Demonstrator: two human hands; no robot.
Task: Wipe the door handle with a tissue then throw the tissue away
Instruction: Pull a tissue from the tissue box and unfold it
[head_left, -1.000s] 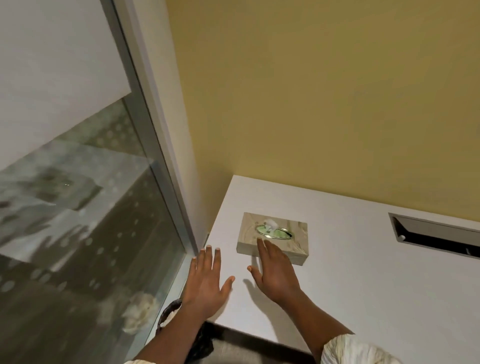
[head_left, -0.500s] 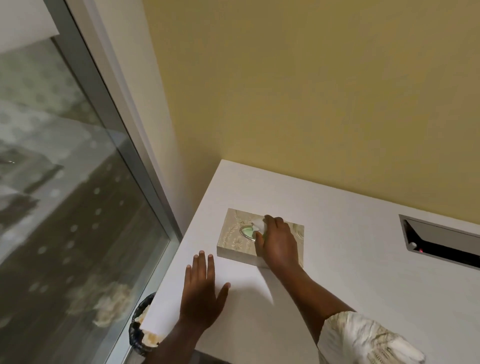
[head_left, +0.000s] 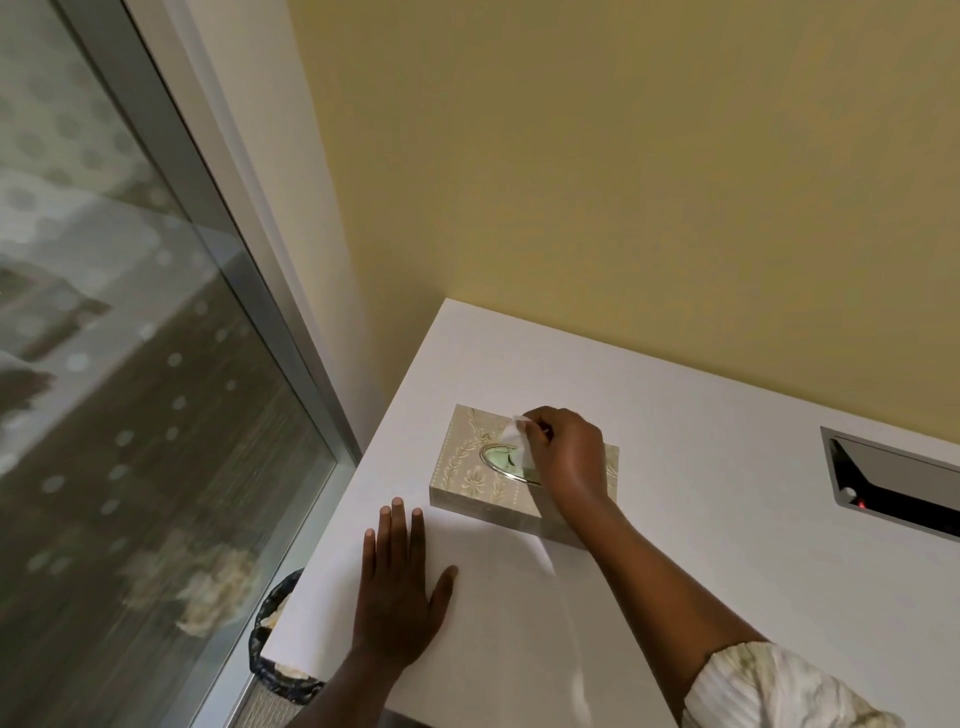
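A beige patterned tissue box (head_left: 467, 470) lies on the white desk (head_left: 727, 545) near its left end. My right hand (head_left: 569, 454) is over the box's oval opening, fingers pinched on a white tissue (head_left: 514, 434) that rises partly out of it. My left hand (head_left: 397, 592) rests flat on the desk in front of the box, fingers spread, holding nothing. No door handle is in view.
A dark bin (head_left: 278, 654) with crumpled paper in it stands on the floor below the desk's left corner. A glass panel in a metal frame (head_left: 249, 270) runs along the left. A recessed cable slot (head_left: 893, 483) sits in the desk at right. A yellow wall is behind.
My right hand went from the box's front edge onto its opening, pinched the tissue and lifted it partway out. My left hand stayed flat on the desk.
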